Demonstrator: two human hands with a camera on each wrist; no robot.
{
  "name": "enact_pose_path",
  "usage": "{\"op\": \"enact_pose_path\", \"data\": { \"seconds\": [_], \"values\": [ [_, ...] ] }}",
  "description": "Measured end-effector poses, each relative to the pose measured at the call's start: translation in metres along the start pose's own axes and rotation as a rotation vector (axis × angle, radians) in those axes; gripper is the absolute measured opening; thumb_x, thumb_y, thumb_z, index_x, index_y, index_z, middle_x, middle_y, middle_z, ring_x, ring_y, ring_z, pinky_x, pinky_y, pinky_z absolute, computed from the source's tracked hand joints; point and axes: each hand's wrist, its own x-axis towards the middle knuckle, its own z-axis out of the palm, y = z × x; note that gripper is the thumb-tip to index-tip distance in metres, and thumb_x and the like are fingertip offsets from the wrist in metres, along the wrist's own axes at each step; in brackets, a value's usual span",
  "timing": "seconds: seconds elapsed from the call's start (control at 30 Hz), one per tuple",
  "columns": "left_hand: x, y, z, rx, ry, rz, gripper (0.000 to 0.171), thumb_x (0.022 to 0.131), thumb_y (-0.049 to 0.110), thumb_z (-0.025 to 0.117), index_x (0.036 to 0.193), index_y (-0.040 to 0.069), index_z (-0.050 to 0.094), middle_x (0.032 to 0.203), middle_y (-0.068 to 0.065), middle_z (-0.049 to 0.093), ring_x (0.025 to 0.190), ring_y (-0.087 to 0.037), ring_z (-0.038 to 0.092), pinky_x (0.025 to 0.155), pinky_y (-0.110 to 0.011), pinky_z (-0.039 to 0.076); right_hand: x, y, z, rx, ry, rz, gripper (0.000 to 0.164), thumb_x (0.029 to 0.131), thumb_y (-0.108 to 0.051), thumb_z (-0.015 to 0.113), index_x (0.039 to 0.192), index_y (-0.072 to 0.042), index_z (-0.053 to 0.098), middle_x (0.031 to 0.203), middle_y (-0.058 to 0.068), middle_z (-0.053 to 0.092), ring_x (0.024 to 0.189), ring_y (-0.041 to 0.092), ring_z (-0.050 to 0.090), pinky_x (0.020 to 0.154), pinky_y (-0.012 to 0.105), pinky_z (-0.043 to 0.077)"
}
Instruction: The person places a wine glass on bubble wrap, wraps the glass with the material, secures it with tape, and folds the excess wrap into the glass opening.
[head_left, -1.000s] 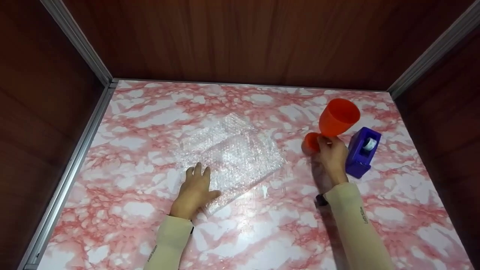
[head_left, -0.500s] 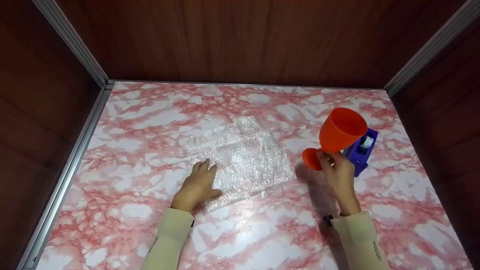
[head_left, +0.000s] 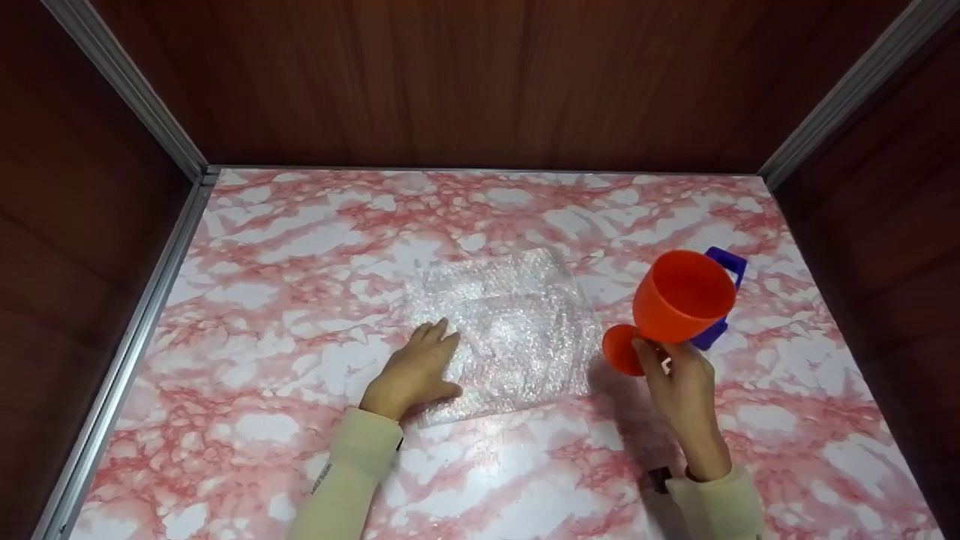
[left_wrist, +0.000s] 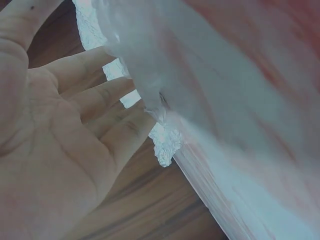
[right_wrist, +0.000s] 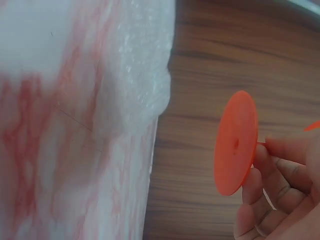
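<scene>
My right hand [head_left: 686, 394] pinches the thin stem of an orange plastic goblet [head_left: 664, 307]. The goblet is tilted, its open bowl up and to the right, its round base [right_wrist: 236, 145] facing left. A shadow on the table suggests it is held above the surface. My left hand [head_left: 416, 371], fingers spread and fairly straight, rests at the left edge of a sheet of bubble wrap [head_left: 517, 322] lying flat on the table. In the left wrist view the left fingers [left_wrist: 117, 135] reach the sheet's edge; their tips are partly hidden.
A purple tape dispenser [head_left: 726, 261] stands behind the goblet, partly covered by it. The table [head_left: 315, 240] has a pink and white marbled top. Brown wood-look panels [head_left: 480, 82] with metal edging enclose it at the back and both sides.
My right hand has brought the goblet nearer to me, so it now covers part of the tape dispenser. The bubble wrap has turned and shifted right, and my left hand has moved right with it.
</scene>
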Motion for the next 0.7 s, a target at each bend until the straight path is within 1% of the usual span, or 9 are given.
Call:
{"op": "enact_pose_path", "data": {
  "seconds": [0.2, 0.33, 0.47, 0.6, 0.7],
  "values": [
    [0.009, 0.012, 0.006, 0.03, -0.034, 0.042, 0.088, 0.084, 0.033, 0.083, 0.155, 0.008, 0.037, 0.164, -0.014, 0.017, 0.149, -0.036, 0.014, 0.113, -0.05, 0.03, -0.01, -0.006, -0.004, 0.014, -0.011, 0.033, 0.017, 0.088, 0.007, 0.072, 0.101, 0.0, 0.063, 0.086, 0.009, 0.06, 0.072, 0.019, 0.053, 0.071, 0.014, 0.042],
    [0.013, 0.02, 0.011, 0.041, -0.057, 0.058, 0.089, 0.084, 0.035, 0.082, 0.155, 0.011, 0.036, 0.165, -0.011, 0.015, 0.15, -0.034, 0.013, 0.113, -0.05, 0.03, -0.014, -0.006, -0.003, 0.023, -0.024, 0.043, 0.015, 0.088, 0.006, 0.072, 0.1, -0.001, 0.065, 0.086, 0.008, 0.061, 0.071, 0.019, 0.055, 0.071, 0.014, 0.042],
    [0.015, 0.027, 0.015, 0.045, -0.067, 0.08, 0.088, 0.084, 0.037, 0.082, 0.156, 0.013, 0.035, 0.165, -0.009, 0.015, 0.15, -0.033, 0.012, 0.113, -0.051, 0.03, -0.016, -0.004, -0.003, 0.031, -0.017, 0.046, 0.014, 0.087, 0.006, 0.073, 0.098, 0.0, 0.066, 0.085, 0.008, 0.063, 0.071, 0.019, 0.056, 0.071, 0.013, 0.043],
    [0.016, 0.031, 0.017, 0.029, -0.07, 0.1, 0.089, 0.085, 0.037, 0.081, 0.157, 0.013, 0.034, 0.166, -0.008, 0.014, 0.151, -0.032, 0.01, 0.114, -0.049, 0.028, -0.018, -0.003, -0.003, 0.033, -0.024, 0.06, 0.016, 0.087, 0.007, 0.073, 0.098, 0.0, 0.065, 0.085, 0.009, 0.062, 0.072, 0.019, 0.055, 0.071, 0.013, 0.043],
    [0.015, 0.031, 0.018, -0.012, -0.078, 0.106, 0.091, 0.086, 0.035, 0.081, 0.158, 0.013, 0.031, 0.166, -0.008, 0.011, 0.151, -0.03, 0.008, 0.117, -0.046, 0.022, -0.019, -0.002, -0.003, 0.034, -0.038, 0.063, 0.016, 0.087, 0.007, 0.072, 0.099, 0.0, 0.064, 0.084, 0.008, 0.062, 0.072, 0.019, 0.055, 0.071, 0.014, 0.043]
  ]
}}
